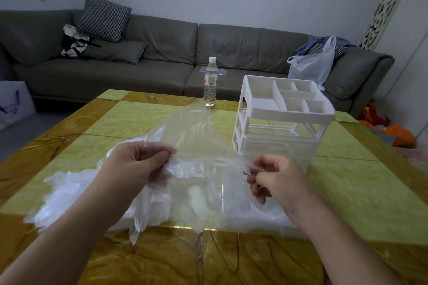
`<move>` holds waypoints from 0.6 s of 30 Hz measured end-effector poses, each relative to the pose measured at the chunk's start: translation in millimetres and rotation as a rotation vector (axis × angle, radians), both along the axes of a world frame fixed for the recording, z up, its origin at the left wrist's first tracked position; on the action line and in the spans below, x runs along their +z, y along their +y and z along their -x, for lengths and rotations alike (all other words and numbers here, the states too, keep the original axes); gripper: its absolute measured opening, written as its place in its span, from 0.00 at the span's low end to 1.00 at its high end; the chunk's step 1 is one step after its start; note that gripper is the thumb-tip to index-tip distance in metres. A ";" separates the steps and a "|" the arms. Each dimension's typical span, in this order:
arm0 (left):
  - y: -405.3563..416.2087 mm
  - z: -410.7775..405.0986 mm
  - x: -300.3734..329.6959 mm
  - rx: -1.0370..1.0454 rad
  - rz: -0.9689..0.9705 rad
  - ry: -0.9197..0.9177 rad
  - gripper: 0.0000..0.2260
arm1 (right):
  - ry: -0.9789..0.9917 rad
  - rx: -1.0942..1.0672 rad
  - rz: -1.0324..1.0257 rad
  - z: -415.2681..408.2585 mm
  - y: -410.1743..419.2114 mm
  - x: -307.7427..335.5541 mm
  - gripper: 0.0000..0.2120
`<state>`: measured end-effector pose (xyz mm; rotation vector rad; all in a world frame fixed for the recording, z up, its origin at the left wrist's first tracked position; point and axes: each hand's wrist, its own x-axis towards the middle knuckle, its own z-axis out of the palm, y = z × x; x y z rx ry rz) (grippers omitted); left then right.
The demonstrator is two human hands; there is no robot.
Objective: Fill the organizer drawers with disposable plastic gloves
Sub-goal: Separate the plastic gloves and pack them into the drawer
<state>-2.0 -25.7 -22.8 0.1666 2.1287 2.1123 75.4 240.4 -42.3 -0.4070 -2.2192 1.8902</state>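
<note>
A grey sofa (162,53) spans the upper frame behind the yellow tabletop (359,192). A heap of gloves (76,194) lies lower centre; the white organizer (282,118) stands centre right, a bottle (210,82) behind. The left hand (132,166) and right hand (278,180) pinch one glove (196,136), fingers curled, screening the organizer's near corner.

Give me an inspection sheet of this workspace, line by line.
Surface: glossy yellow-green and brown marble-pattern table.
Job's things: white plastic drawer organizer, compartmented top; heap of clear disposable plastic gloves; one thin clear glove stretched between the hands.
Clutter: clear water bottle, upright.
Grippers: left hand and right hand each pinch the glove.
Cables: nothing seen.
Surroundings: grey sofa, checked cushion, white plastic bag.
</note>
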 end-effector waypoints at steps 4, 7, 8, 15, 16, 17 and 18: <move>1.3 0.0 -1.1 -0.023 0.006 0.001 0.06 | 0.047 0.216 0.265 -4.8 -3.2 5.2 0.21; 3.8 -2.2 -1.6 -0.045 0.017 0.001 0.06 | 0.017 0.256 0.172 -6.7 -15.5 3.6 0.17; 3.4 -2.5 -1.7 -0.043 0.024 0.004 0.06 | 0.005 0.220 0.088 -5.8 -17.5 2.6 0.14; 1.0 -4.7 0.4 -0.051 0.030 0.015 0.06 | -0.019 0.147 -0.098 -5.8 3.8 5.8 0.12; 1.6 -5.4 0.9 -0.053 0.023 0.014 0.06 | -0.023 0.174 -0.102 -6.9 7.5 8.1 0.16; 2.4 -6.1 1.6 -0.060 0.016 0.013 0.06 | -0.020 0.208 -0.097 -8.5 10.5 10.7 0.19; 3.0 -7.5 2.4 -0.075 0.017 0.015 0.06 | -0.007 0.251 -0.063 -10.7 12.0 13.0 0.23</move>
